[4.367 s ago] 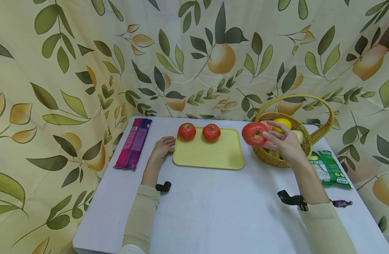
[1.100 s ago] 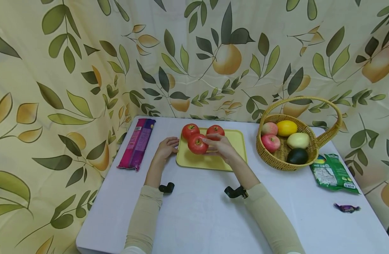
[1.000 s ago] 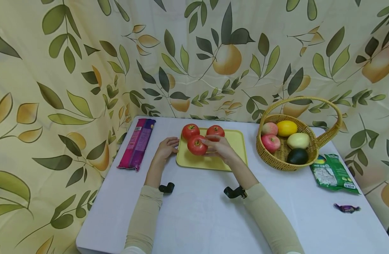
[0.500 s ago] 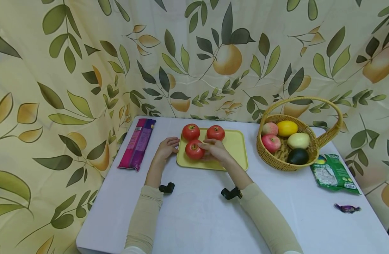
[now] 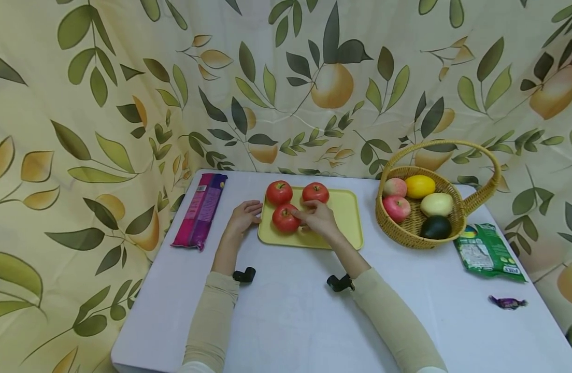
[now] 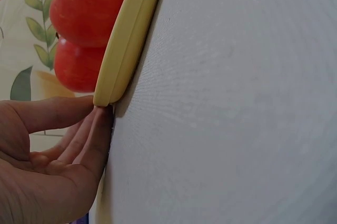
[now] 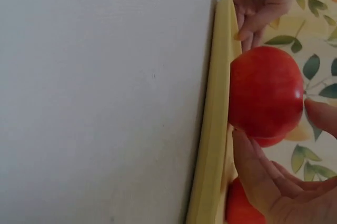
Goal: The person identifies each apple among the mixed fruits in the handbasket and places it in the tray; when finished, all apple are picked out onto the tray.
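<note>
Three red tomatoes are on the yellow tray point(image 5: 309, 239). At the back lie the left tomato point(image 5: 279, 192) and the right tomato point(image 5: 315, 192); the front tomato point(image 5: 286, 218) sits close before the left one. My right hand point(image 5: 319, 220) holds this front tomato from its right side. In the right wrist view the thumb point(image 7: 322, 114) is at its upper side and the fingers point(image 7: 256, 169) are low by the tray floor. My left hand point(image 5: 242, 217) pinches the tray's left rim, thumb point(image 6: 58, 112) on the rim and fingers just under it.
A wicker basket point(image 5: 400, 235) at the right holds several fruits, among them a yellow lemon point(image 5: 420, 186) and a dark avocado point(image 5: 436, 227). A green snack bag point(image 5: 488, 253) and a purple wrapped candy point(image 5: 508, 302) lie nearby. A pink-purple packet point(image 5: 200, 211) lies at the left.
My right hand has carried the front tomato from beside the basket leftward and down onto the tray. Over the last half second it has barely moved. My left hand stays at the rim.
</note>
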Available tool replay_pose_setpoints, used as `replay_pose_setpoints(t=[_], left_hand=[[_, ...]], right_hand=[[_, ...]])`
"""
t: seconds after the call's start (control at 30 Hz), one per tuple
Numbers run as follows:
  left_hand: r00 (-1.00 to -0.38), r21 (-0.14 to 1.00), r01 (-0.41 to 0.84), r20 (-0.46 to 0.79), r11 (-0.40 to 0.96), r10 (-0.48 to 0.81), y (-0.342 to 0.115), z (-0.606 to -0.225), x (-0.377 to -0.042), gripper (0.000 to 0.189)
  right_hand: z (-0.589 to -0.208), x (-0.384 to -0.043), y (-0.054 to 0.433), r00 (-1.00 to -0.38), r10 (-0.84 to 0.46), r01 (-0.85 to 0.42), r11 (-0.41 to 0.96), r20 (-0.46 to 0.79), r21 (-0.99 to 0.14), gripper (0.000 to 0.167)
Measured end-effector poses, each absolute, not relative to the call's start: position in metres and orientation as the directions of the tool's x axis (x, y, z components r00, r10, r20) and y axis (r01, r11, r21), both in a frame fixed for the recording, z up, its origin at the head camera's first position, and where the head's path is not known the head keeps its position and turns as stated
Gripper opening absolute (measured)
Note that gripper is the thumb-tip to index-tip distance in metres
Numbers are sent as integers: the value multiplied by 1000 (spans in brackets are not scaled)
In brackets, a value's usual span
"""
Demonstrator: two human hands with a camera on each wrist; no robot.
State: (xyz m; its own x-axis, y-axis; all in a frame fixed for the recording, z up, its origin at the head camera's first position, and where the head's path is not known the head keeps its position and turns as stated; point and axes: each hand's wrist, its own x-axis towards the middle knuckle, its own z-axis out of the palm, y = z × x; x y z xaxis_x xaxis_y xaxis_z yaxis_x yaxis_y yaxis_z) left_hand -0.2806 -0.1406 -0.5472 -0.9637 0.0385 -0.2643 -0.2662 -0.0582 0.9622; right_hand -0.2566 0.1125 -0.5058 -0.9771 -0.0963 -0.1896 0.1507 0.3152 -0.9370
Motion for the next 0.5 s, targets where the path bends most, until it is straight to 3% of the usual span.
replay_pose_setpoints(t=[0.23,0.5], left_hand=[[-962,961,-273,-270,-50,48,-140,-545,-281,71],[-959,959,-281,-280,-40,45,-142,-545,-279,71]], right_hand=[[-483,-255,136,-989,-67,108,266,-130,-958,52],[-449,-252,174,-999,-39,20,274,-32,-961,44]])
